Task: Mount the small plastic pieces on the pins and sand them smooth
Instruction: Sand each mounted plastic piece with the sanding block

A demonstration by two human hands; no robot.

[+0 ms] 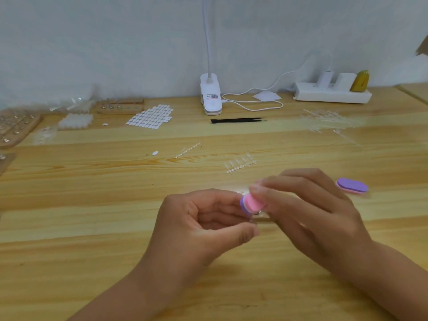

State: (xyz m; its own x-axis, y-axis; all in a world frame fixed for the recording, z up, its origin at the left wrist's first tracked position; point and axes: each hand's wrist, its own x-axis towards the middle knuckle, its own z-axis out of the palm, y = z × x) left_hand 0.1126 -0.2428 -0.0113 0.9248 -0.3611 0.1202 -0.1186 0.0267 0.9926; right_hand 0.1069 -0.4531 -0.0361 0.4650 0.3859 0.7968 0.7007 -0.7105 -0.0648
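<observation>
Sanding under way at the near centre of the table. The right hand grips the pink sanding block. The left hand has its fingers pinching what appears to be the pin beneath the block; the plastic piece is hidden. Recommended: light, short strokes, a steady pin, frequent turning.

Your right hand pinches a pink-purple sanding block tilted over a pin – blurred – pinched in your left hand; clear plastic pieces lie on a strip just beyond.
</observation>
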